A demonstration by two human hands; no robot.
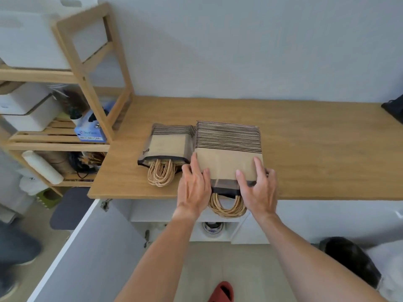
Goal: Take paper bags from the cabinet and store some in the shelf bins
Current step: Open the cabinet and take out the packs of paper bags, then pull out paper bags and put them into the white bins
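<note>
Two wrapped packs of brown paper bags with black stripes lie flat on the wooden countertop [305, 136]. The smaller pack [168, 144] is on the left, its twine handles pointing toward me. The larger pack [227, 149] lies beside it, and its handles hang over the counter's front edge. My left hand [194, 188] rests on the larger pack's left near corner with straight fingers. My right hand [257, 188] lies on its right near corner, fingers spread on top and thumb at the side edge. Below the counter the white cabinet [218, 227] stands open.
A wooden shelf unit [87, 88] stands at the left with white bins [32, 40], a blue box and a white roll. The open cabinet door [87, 247] swings out at lower left. A dark object sits at the counter's far right.
</note>
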